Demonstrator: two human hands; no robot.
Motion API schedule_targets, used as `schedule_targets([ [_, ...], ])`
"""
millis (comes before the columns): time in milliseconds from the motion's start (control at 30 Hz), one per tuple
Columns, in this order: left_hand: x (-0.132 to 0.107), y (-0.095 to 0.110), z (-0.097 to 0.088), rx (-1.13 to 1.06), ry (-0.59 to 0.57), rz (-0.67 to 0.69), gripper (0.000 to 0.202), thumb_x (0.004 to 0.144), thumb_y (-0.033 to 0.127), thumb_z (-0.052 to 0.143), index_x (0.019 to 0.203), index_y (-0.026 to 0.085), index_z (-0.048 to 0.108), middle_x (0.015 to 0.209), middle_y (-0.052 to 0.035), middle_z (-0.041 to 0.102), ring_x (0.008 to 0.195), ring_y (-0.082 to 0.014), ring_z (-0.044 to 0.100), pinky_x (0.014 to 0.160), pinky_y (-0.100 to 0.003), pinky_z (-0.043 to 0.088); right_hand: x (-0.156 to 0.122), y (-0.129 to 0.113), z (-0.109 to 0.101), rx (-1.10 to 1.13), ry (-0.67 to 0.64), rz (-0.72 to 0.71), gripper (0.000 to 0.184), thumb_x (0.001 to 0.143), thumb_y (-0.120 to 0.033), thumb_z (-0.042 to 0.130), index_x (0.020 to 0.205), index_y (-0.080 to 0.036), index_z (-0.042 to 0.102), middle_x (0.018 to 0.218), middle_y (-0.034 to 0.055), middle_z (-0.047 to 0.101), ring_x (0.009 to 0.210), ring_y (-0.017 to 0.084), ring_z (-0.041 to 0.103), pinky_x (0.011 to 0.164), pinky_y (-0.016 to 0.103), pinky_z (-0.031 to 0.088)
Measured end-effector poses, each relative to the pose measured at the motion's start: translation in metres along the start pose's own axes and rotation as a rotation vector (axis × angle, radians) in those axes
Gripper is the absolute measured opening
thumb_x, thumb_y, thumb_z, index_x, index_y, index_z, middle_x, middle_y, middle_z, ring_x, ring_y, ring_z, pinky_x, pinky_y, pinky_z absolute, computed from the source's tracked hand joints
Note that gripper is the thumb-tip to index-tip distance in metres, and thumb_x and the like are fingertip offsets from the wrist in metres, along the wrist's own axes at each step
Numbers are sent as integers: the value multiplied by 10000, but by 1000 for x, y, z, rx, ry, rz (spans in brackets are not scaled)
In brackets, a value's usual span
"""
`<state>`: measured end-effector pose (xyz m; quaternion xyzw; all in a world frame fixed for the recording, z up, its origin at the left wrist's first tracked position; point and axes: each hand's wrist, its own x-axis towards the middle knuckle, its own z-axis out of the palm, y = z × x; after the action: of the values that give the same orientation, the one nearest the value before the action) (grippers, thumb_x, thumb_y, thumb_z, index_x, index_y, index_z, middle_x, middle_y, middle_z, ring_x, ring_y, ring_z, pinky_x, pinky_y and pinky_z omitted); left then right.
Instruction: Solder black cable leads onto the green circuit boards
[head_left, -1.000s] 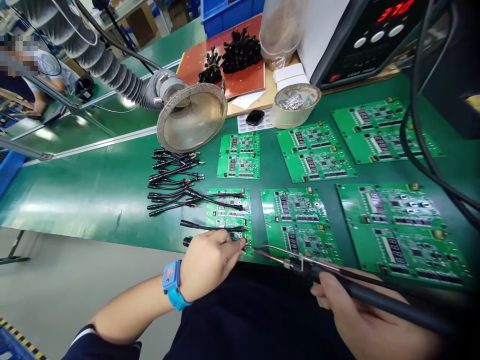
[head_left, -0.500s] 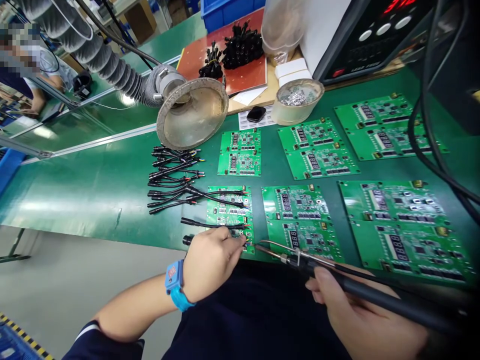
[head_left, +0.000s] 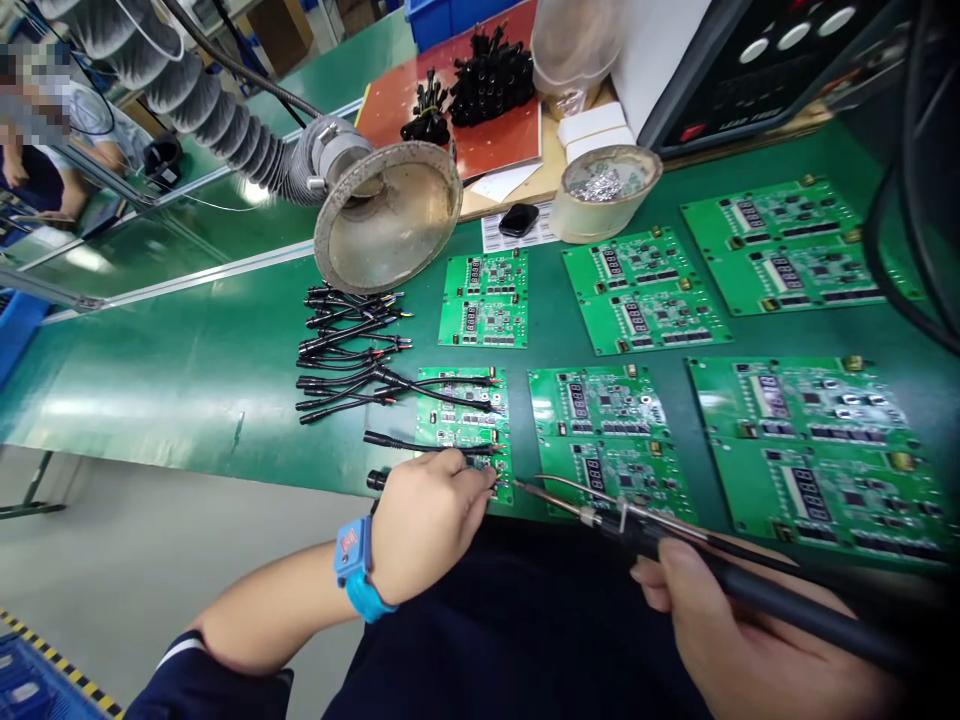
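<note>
My left hand point(head_left: 424, 520), with a blue wrist strap point(head_left: 352, 570), pinches a thin black cable lead point(head_left: 375, 482) against the near edge of a green circuit board point(head_left: 465, 420). Two more black leads lie across that board. My right hand point(head_left: 742, 640) is closed round the black handle of a soldering iron point(head_left: 675, 545). The iron's metal tip point(head_left: 521, 487) points left and sits just right of my left fingertips at the board's corner.
Several more green boards point(head_left: 645, 290) lie on the green mat. A bundle of black cables point(head_left: 345, 350) lies left of them. A fume extractor funnel point(head_left: 386, 215) hangs behind. A solder station point(head_left: 750, 70), a tape roll holding metal scraps point(head_left: 604, 195) and a red mat with black connectors point(head_left: 480, 80) stand at the back. Another person sits at the far left.
The iron's tip has drawn back a little to the right from the board's corner. My left hand stays pinched on the lead. The view has shifted slightly.
</note>
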<state>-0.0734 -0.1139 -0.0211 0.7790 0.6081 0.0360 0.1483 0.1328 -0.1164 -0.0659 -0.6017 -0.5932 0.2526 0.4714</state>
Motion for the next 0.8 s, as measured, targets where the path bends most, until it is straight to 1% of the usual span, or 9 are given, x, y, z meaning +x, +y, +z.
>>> schedule_targets([
  [133,-1,0,0,-4,4,2,223,876,258,411,1009,235,588,721,-1,516,636,-152,510,558,-267,402,6,-8,4,-28,-22,-93,85,715,-190,599,654,-217,545,526,-62,558,408,76,517,422,166,456],
  [333,-1,2,3,6,39,2,215,884,255,399,993,220,581,739,-2,529,650,-161,509,568,-284,408,8,-10,7,3,-19,-94,101,722,-189,593,639,-227,549,511,-75,554,397,73,509,433,173,455],
  [467,-2,4,4,16,36,1,210,883,247,397,975,202,580,752,-7,537,656,-168,507,577,-297,417,8,-8,6,-10,-21,-116,113,714,-185,599,619,-221,548,505,-67,550,403,77,510,426,175,451],
  [600,-3,5,3,34,23,-1,217,883,249,388,982,203,575,762,-10,536,664,-174,505,572,-304,421,8,-13,6,-11,-26,-72,90,717,-182,594,645,-222,556,519,-72,559,394,72,506,422,175,449],
  [667,-3,5,1,43,11,0,224,886,251,379,987,206,574,759,-11,532,660,-175,504,570,-304,423,8,-15,7,-13,-24,-57,104,719,-181,589,629,-218,553,515,-68,558,398,73,510,426,176,453],
  [800,2,6,-4,62,-48,1,227,884,246,375,979,212,579,751,-16,528,660,-178,517,574,-303,433,7,-15,7,-5,-19,-30,111,706,-182,601,611,-212,554,509,-60,554,406,78,514,426,181,454],
])
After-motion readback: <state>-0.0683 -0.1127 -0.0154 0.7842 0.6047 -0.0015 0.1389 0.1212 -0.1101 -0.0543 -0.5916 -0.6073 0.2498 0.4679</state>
